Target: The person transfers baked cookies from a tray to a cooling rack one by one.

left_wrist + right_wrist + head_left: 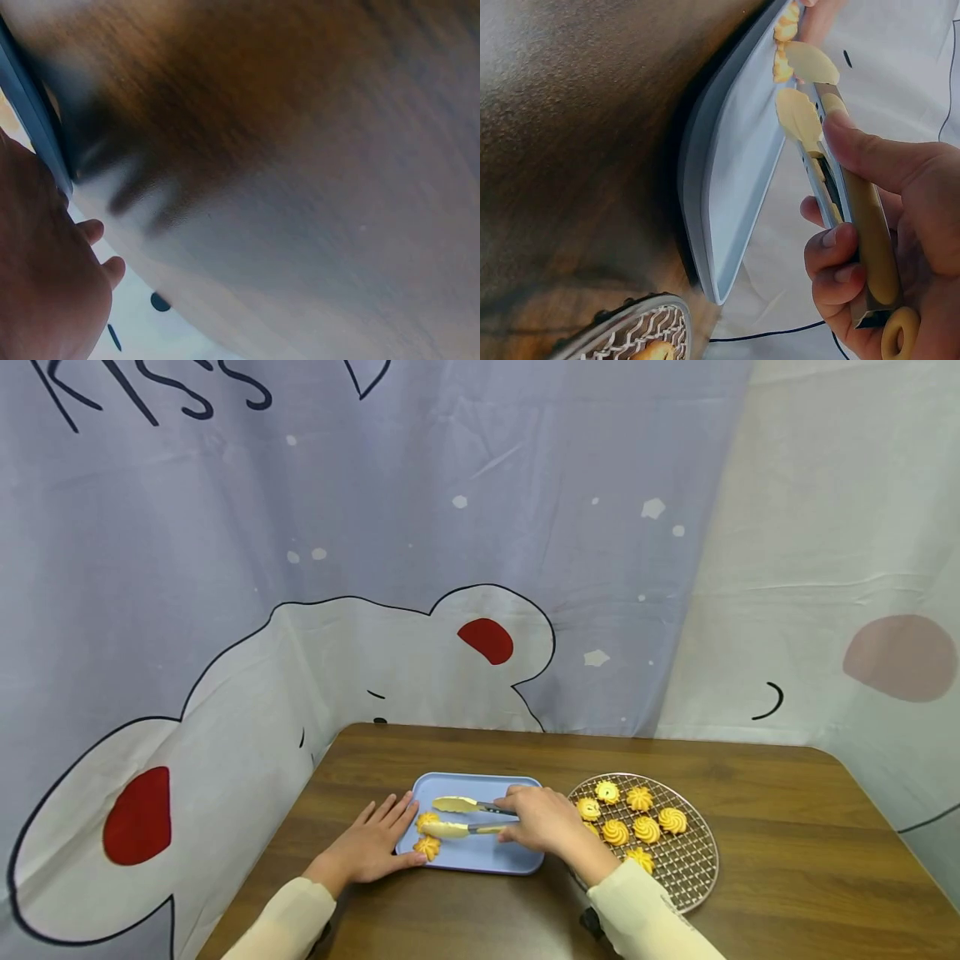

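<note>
My right hand (547, 818) grips a pair of tongs (870, 232) with pale yellow tips and a metal body. The tongs' two tips stand apart over a light blue rectangular tray (487, 856), and no cookie shows between them. Two yellow piped cookies (427, 847) lie at the tray's left end, one partly covered by a tong tip. My left hand (367, 847) rests at the tray's left edge with its fingers spread and straight. In the left wrist view, only part of the left hand (45, 270) shows beside the tray's edge.
A round wire rack (693, 877) stands right of the tray, partly behind the right forearm. Several yellow swirled cookies (647, 829) sit on it. Both are on a brown wooden table (787, 827), and a printed curtain (600, 527) hangs behind.
</note>
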Action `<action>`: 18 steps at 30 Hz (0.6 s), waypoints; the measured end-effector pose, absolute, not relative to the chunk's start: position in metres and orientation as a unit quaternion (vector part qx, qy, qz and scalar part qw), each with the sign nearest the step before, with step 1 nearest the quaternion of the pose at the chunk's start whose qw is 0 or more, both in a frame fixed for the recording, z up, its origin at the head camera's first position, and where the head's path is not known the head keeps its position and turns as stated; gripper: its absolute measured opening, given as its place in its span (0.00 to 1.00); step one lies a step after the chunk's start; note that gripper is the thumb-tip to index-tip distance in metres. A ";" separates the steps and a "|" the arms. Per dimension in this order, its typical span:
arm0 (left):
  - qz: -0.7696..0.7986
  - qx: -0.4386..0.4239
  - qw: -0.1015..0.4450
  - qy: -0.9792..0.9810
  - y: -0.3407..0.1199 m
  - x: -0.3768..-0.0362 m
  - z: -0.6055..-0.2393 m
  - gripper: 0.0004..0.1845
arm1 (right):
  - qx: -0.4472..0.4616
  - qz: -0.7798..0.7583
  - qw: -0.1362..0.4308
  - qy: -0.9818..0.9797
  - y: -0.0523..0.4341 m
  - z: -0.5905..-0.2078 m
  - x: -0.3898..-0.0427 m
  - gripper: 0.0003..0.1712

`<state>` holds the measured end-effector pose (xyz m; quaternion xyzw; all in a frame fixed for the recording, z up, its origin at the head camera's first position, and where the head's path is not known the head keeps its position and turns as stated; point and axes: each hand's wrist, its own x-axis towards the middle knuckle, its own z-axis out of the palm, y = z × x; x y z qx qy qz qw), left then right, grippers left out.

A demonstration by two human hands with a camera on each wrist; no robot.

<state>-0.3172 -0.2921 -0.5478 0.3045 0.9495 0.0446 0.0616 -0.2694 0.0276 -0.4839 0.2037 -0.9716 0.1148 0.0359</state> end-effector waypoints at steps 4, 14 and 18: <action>0.044 0.304 0.058 0.950 -0.292 -0.318 -0.549 0.52 | 0.203 0.108 0.035 -0.973 0.027 -0.484 -0.270 0.29; 0.048 0.307 0.057 0.949 -0.293 -0.319 -0.551 0.52 | 0.197 0.089 0.041 -0.975 0.026 -0.483 -0.269 0.29; 0.048 0.303 0.060 0.950 -0.293 -0.319 -0.552 0.52 | 0.198 0.088 0.034 -0.976 0.023 -0.482 -0.270 0.31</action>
